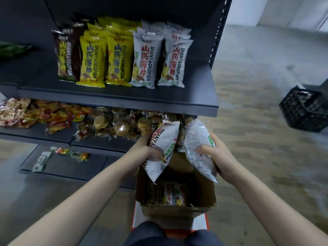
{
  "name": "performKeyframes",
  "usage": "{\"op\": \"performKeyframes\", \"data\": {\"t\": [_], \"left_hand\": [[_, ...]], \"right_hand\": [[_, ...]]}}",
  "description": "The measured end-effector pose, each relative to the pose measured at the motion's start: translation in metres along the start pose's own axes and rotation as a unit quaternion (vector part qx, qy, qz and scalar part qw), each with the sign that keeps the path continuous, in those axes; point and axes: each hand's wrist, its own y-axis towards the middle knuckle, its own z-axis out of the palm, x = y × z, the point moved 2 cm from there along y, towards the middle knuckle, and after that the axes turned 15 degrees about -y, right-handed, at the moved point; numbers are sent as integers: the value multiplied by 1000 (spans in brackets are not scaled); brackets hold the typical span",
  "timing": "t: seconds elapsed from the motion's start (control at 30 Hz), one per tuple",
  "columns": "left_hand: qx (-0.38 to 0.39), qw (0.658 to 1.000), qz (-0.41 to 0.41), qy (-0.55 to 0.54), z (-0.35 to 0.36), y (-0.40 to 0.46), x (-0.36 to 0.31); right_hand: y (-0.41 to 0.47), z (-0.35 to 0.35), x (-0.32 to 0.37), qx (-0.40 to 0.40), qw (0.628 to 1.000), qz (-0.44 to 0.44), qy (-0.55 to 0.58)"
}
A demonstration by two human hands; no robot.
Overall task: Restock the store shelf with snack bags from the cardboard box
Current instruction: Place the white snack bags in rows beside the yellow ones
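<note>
Left hand [148, 150] curled around white plastic snack bag with red letters [162, 148], front side up. Right hand [219, 157] gripping second white snack bag [198, 150], printed back side up. Both bags just above open brown cardboard box [204, 196] with more bags inside. On dark metal shelf [124, 98] above, rows of brown, yellow and white bags [143, 63].

A black plastic crate [305, 111] stood on the pale floor [257, 86] near the right edge of view, well apart from everything else. Under the carton sat a red-and-white stand [200, 222], its top showing at the near corners. At the bottom edge, the person's dark trouser knees [147, 233] rose just in front of that stand.
</note>
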Motion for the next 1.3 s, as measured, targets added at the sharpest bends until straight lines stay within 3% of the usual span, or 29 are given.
{"op": "performKeyframes", "data": {"t": [0.33, 0.6, 0.73, 0.93, 1.03, 1.23, 1.3], "left_hand": [[-17, 981, 194, -21, 14, -1, -84], [-54, 964, 262, -4, 23, 37, -118], [-64, 950, 302, 43, 28, 63, -126], [-173, 913, 339, 147, 30, 114, -136], [-235, 878, 347, 229, 35, 135, -143], [-345, 846, 271, 302, 43, 170, -144], [-381, 818, 286, 323, 44, 178, -140]], "right_hand": [[13, -11, 89, -62, 986, -133, 76], [56, -15, 107, -63, 977, -90, 185], [73, -16, 115, -109, 974, -64, 189], [100, -28, 134, -219, 966, -97, 98], [114, -31, 141, -261, 955, -131, 58], [150, -39, 145, -296, 940, -159, 61], [162, -40, 143, -300, 938, -162, 56]]}}
